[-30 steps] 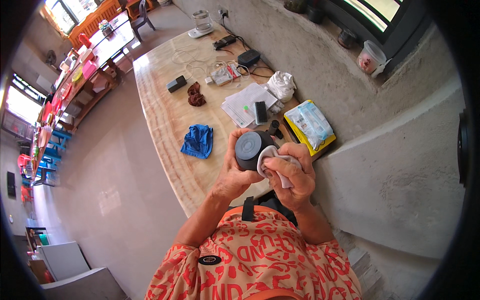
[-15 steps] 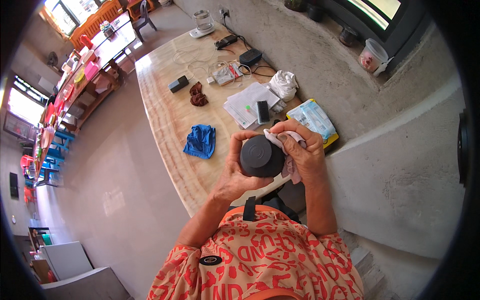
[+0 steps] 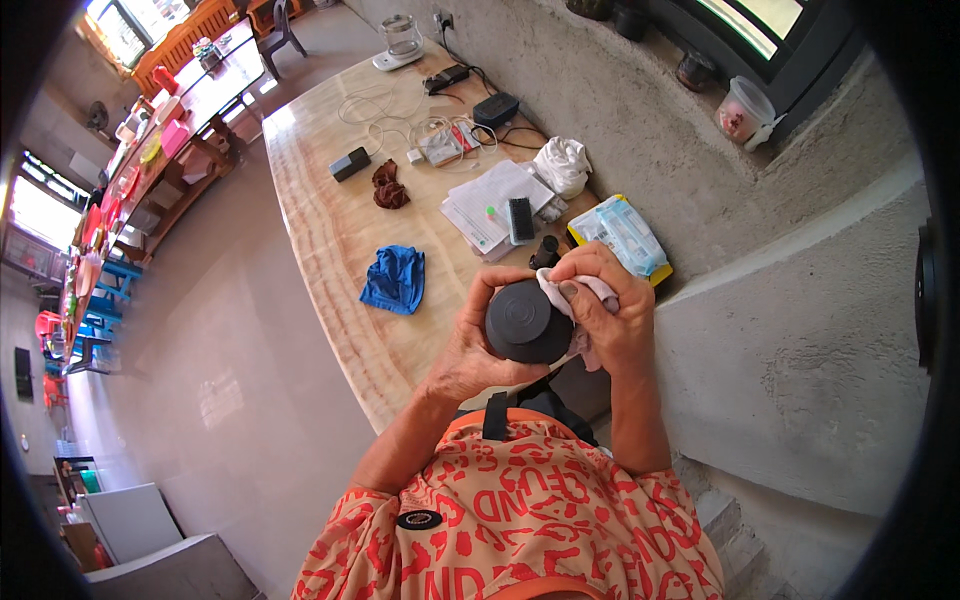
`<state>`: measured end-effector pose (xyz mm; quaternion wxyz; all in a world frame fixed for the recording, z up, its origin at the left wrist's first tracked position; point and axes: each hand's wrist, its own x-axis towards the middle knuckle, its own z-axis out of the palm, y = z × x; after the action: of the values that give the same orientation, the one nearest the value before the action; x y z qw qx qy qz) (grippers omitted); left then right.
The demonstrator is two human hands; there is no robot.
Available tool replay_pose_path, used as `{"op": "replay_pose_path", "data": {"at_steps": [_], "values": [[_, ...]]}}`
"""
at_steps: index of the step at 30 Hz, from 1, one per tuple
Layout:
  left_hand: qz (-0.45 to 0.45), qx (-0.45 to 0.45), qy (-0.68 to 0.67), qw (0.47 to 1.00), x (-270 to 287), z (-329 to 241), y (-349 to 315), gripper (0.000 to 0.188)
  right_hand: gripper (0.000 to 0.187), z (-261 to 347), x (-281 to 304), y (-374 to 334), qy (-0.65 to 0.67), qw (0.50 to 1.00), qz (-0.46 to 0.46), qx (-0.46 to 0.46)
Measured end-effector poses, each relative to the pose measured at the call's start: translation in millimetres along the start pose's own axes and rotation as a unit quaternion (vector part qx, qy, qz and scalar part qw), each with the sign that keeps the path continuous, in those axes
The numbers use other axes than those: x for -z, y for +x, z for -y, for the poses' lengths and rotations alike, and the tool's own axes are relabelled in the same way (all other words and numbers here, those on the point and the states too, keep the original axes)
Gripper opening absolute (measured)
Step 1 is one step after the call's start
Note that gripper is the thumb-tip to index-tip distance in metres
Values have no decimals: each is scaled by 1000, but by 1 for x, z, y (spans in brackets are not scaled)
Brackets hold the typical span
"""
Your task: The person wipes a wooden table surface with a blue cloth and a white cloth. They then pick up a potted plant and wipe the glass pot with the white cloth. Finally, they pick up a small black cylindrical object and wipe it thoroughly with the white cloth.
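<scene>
To the right of the blue cloth [image 3: 393, 279] and slightly nearer me, I see the dark grey cylinder [image 3: 523, 316] held up, its ringed end toward my view. The left hand [image 3: 468, 347] has fingers and thumb curled around its side; the right hand [image 3: 612, 308] pinches a pale cloth [image 3: 555, 293] against the opposite side. I judge wiping to be the step in hand. To me, the next move calls for a steady left grip, light right-hand pressure and a small turn to present fresh surface.
</scene>
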<state>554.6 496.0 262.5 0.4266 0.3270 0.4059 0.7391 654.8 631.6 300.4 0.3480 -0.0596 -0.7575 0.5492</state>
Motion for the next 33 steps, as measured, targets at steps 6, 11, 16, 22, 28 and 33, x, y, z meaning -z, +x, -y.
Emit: {"op": "replay_pose_path", "data": {"at_steps": [6, 11, 16, 22, 28, 33], "values": [[-47, 29, -56, 997, 2, 3, 2, 87, 12, -1, -7, 3, 4, 997, -25, -67], [-84, 102, -214, 968, -9, -13, 3, 93, 20, -4, -15, -13, -59, 995, -62, 60], [-13, 60, -286, 956, -1, 2, -3, 77, 23, -4, -15, -26, -110, 982, -46, 144], [-34, 98, -199, 975, 2, 3, -4, 75, 20, 2, -13, -27, -99, 987, -54, 110], [-68, 111, -88, 988, 5, 11, -8, 79, 15, 2, -3, -9, -51, 997, 21, 57], [-82, 102, -104, 986, 0, 10, -7, 74, 20, -4, 4, -9, -39, 998, 37, 34]]}}
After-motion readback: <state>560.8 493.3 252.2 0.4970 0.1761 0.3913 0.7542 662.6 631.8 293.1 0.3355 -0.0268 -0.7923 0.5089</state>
